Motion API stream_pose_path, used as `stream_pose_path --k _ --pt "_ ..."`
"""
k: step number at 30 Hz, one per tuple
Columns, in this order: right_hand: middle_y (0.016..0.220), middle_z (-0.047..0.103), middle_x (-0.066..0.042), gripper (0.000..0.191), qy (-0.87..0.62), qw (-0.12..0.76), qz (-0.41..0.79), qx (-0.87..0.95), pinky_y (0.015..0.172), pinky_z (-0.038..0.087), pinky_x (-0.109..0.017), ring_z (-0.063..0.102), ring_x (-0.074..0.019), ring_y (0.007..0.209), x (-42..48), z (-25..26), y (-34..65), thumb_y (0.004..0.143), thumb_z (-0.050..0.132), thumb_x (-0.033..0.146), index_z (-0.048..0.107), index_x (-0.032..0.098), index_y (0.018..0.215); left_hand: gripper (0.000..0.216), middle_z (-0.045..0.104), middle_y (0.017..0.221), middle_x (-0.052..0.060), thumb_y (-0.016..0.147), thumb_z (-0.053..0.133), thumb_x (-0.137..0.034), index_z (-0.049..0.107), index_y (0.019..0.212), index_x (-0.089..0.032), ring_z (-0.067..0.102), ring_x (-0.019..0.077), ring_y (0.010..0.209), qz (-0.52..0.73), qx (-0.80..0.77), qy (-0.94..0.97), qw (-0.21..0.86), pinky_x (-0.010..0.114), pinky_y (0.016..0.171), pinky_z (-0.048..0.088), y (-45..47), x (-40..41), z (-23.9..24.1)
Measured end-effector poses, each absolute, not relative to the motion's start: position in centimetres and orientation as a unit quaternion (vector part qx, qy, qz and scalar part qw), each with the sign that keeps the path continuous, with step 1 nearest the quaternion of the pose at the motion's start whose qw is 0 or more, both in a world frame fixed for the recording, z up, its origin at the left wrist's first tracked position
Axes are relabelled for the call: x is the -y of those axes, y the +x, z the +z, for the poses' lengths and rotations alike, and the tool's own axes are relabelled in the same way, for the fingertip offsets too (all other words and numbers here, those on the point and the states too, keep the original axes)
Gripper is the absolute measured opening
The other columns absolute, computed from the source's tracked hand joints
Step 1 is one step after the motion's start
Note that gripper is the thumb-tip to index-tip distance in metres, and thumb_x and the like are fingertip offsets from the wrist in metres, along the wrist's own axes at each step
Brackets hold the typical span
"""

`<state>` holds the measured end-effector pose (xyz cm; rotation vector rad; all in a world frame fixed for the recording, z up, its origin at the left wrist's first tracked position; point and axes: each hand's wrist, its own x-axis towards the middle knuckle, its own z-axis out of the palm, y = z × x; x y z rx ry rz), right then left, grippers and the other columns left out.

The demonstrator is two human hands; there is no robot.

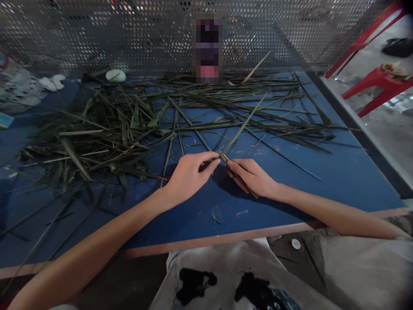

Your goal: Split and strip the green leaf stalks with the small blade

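Observation:
My left hand (pixel 190 174) and my right hand (pixel 251 176) meet over the blue table (pixel 338 176), fingertips almost touching. Both are closed in a pinch on a long thin leaf strip (pixel 241 127) that runs up and to the right from between them. A thin brown stick-like piece (pixel 251 190), possibly a small blade or the strip's end, passes under my right palm toward my wrist. A large heap of long green leaves and strips (pixel 129 125) spreads across the table behind my hands.
A perforated metal screen (pixel 97 34) closes the table's far side. A white oval object (pixel 115 75) and white crumpled bits (pixel 51 82) lie at the back left. Red plastic chairs (pixel 377 82) stand on the floor to the right. The table's wooden front edge (pixel 226 236) is near my lap.

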<state>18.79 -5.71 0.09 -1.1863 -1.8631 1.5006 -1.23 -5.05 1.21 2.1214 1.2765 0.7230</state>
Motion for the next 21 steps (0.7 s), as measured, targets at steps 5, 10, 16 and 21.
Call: stream_pose_path --k 5,10,16,21 --pt "0.035 0.043 0.008 0.041 -0.441 0.262 0.563 0.648 0.039 0.027 -0.022 0.036 -0.0076 0.030 5.5 0.1 18.8 0.099 0.033 0.046 0.049 0.019 0.072 0.037 0.065 0.067 0.001 0.093 0.046 -0.036 0.060 0.121 -0.015 0.048 0.0079 0.042 0.203 -0.458 0.736 0.455 0.020 0.045 0.039 -1.8 4.3 1.9" --pt "0.034 0.043 0.008 0.042 -0.449 0.266 0.555 0.647 0.041 0.029 -0.022 0.036 -0.0081 0.030 5.5 0.3 18.8 0.099 0.033 0.045 0.049 0.019 0.070 0.033 0.066 0.065 0.004 0.094 0.045 -0.034 0.066 0.077 -0.014 0.052 0.0085 0.046 0.218 -0.448 0.756 0.423 0.020 0.050 0.042 -1.6 4.4 2.3" --pt "0.033 0.042 0.009 0.041 -0.444 0.230 0.570 0.652 0.037 0.026 -0.022 0.034 -0.0076 0.027 5.5 0.3 18.9 0.099 0.033 0.045 0.049 0.019 0.071 0.032 0.064 0.061 0.001 0.092 0.046 -0.026 0.063 0.067 -0.016 0.056 0.0105 0.053 0.255 -0.447 0.811 0.279 0.021 0.056 0.040 -1.7 4.5 1.2" --pt "0.033 0.043 0.008 0.041 -0.446 0.217 0.557 0.666 0.040 0.028 -0.021 0.036 -0.0070 0.028 5.6 0.5 18.7 0.100 0.031 0.042 0.048 0.018 0.071 0.031 0.058 0.053 -0.001 0.091 0.047 -0.023 0.061 0.064 -0.016 0.049 0.0088 0.047 0.271 -0.436 0.828 0.224 0.022 0.052 0.034 -1.5 4.6 0.5"
